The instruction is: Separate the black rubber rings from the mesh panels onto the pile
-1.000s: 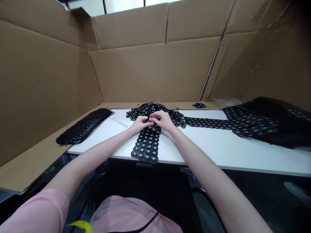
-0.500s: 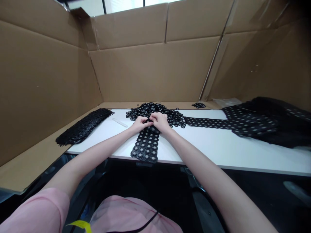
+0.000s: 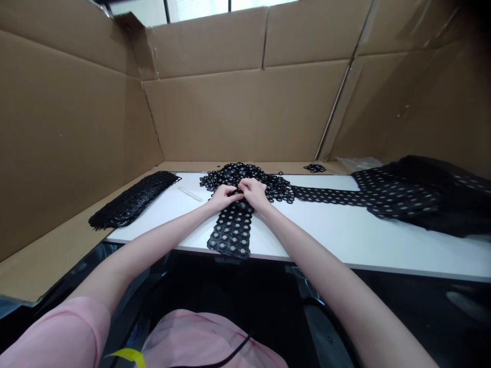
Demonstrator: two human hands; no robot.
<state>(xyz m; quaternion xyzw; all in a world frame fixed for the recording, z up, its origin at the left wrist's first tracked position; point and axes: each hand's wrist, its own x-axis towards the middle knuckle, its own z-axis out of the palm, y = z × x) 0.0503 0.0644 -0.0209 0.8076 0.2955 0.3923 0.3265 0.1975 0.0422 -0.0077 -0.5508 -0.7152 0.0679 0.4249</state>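
Close together over the table's middle, my left hand (image 3: 222, 198) and my right hand (image 3: 253, 193) are both pinched. Their fingertips meet at the far end of a black perforated strip (image 3: 230, 232) with rows of round ring shapes. Dark material shows between the fingers, and the exact grip on it is partly hidden. The strip's near end reaches the front edge of the white table (image 3: 326, 225). Just behind my hands lies a heap of small black rings (image 3: 240, 171), some scattered at its sides.
A bundle of black ringed sheets (image 3: 134, 199) lies at the left. Nearer the middle is a pale, slim tool (image 3: 190, 194). Rightward, a long perforated band (image 3: 330, 196) runs to a dark dotted pile (image 3: 414, 191). A few rings (image 3: 314, 167) sit at the back, before cardboard walls (image 3: 238, 112).
Both hands stay pinched in nearly the same place, with only small finger movements. The whole view has shifted very slightly.
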